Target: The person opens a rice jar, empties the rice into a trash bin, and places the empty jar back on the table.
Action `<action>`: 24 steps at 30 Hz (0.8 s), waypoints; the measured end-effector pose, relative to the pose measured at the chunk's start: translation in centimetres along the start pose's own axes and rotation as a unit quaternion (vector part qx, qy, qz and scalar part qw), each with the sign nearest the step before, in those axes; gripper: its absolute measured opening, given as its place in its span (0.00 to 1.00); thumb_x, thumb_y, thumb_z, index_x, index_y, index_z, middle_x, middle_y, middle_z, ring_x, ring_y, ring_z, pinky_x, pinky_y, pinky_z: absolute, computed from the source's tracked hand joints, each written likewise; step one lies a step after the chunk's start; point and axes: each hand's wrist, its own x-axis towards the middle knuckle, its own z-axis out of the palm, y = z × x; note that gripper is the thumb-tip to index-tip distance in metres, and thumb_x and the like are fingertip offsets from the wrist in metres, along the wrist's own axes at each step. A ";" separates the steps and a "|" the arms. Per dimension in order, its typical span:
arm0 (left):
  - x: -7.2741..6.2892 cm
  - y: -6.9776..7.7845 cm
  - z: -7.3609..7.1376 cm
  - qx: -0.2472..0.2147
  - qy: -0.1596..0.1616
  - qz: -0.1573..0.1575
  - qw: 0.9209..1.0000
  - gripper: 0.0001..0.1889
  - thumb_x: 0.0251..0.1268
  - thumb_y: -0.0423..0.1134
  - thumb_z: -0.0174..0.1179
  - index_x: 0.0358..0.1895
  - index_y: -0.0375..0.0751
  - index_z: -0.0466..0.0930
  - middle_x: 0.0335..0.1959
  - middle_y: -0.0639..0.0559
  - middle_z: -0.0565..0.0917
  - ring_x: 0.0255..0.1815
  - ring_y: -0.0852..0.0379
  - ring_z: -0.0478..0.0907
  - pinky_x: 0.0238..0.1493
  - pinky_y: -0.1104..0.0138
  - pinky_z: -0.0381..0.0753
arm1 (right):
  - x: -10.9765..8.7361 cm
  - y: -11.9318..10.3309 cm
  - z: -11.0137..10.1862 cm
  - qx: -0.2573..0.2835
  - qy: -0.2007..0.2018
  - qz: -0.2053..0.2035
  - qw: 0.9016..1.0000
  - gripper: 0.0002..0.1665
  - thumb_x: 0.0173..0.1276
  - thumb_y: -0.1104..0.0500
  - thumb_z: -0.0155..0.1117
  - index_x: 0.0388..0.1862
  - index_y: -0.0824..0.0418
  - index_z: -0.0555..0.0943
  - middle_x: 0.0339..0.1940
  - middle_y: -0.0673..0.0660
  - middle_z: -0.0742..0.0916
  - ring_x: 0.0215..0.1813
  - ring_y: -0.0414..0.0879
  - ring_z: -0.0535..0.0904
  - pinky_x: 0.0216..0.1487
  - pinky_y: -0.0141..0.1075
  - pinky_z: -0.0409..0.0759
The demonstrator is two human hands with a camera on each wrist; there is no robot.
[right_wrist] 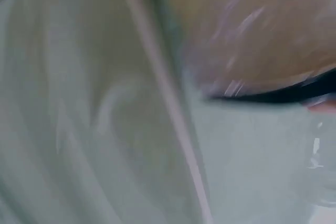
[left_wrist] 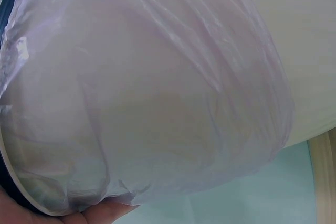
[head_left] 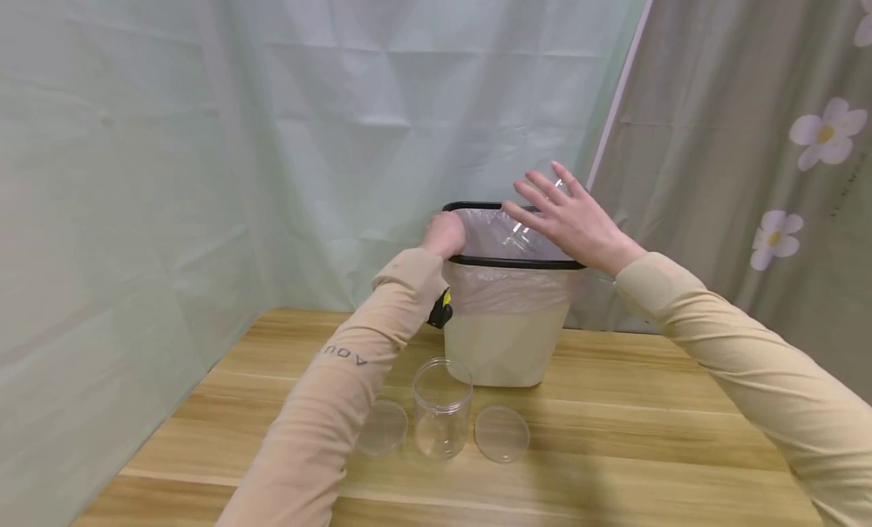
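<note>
A cream trash bin [head_left: 500, 345] with a black rim and a thin plastic liner [head_left: 507, 288] stands on the table. My left hand [head_left: 446, 235] grips the rim on the left; its fingers [left_wrist: 110, 211] show beside the liner in the left wrist view. Over the right part of the opening, my right hand [head_left: 575, 222] has its fingers spread and nearly straight. A clear plastic jar [head_left: 521, 238] lies behind that hand, tilted into the bin mouth and partly covered by it. Its clear wall also shows at the edge of the right wrist view.
Another clear jar [head_left: 443, 428] stands lidless on the wooden table [head_left: 633, 436] before the bin. Clear round lids lie either side of it, a left lid [head_left: 384, 428] and a right lid [head_left: 502, 435]. A small black-and-yellow object [head_left: 441, 313] sits by the bin's left side. Curtains hang behind.
</note>
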 end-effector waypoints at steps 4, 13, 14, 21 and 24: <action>0.1 0.0 0.3 0.009 0.000 0.003 1.000 0.15 0.60 0.38 0.47 0.46 0.33 0.74 0.43 0.39 0.75 0.42 0.43 0.73 0.34 0.55 0.75 | -0.1 -0.1 -0.1 -0.024 -0.039 -0.034 0.998 0.50 0.45 0.72 0.71 0.67 0.53 0.61 0.67 0.63 0.61 0.69 0.58 0.44 0.63 0.52 0.36; 2.4 -0.8 2.6 0.007 0.006 0.005 1.000 0.16 0.60 0.40 0.47 0.45 0.31 0.74 0.41 0.38 0.75 0.39 0.43 0.74 0.31 0.56 0.76 | -0.5 0.3 0.9 0.157 0.071 0.085 0.981 0.49 0.37 0.72 0.73 0.62 0.58 0.67 0.61 0.65 0.67 0.65 0.59 0.55 0.64 0.48 0.40; 3.4 -1.1 3.5 0.006 0.003 0.001 1.000 0.16 0.60 0.40 0.47 0.45 0.32 0.74 0.42 0.38 0.75 0.39 0.42 0.73 0.32 0.55 0.75 | -0.5 0.4 0.9 0.166 0.078 0.094 0.979 0.49 0.36 0.71 0.74 0.62 0.58 0.67 0.61 0.66 0.67 0.65 0.59 0.55 0.64 0.48 0.40; 9.3 -3.0 8.7 0.019 0.012 0.002 1.000 0.16 0.57 0.42 0.48 0.44 0.35 0.74 0.41 0.40 0.73 0.38 0.43 0.72 0.27 0.54 0.74 | -0.3 0.6 0.9 0.171 0.112 0.129 0.970 0.51 0.33 0.70 0.75 0.61 0.58 0.66 0.60 0.66 0.68 0.64 0.60 0.56 0.63 0.50 0.39; 10.5 -3.5 9.8 0.022 0.021 -0.001 1.000 0.17 0.57 0.42 0.47 0.44 0.35 0.73 0.40 0.40 0.73 0.37 0.42 0.72 0.25 0.54 0.73 | -0.1 0.4 0.7 0.120 0.056 0.081 0.988 0.48 0.37 0.74 0.72 0.62 0.58 0.66 0.62 0.65 0.67 0.65 0.59 0.54 0.63 0.50 0.37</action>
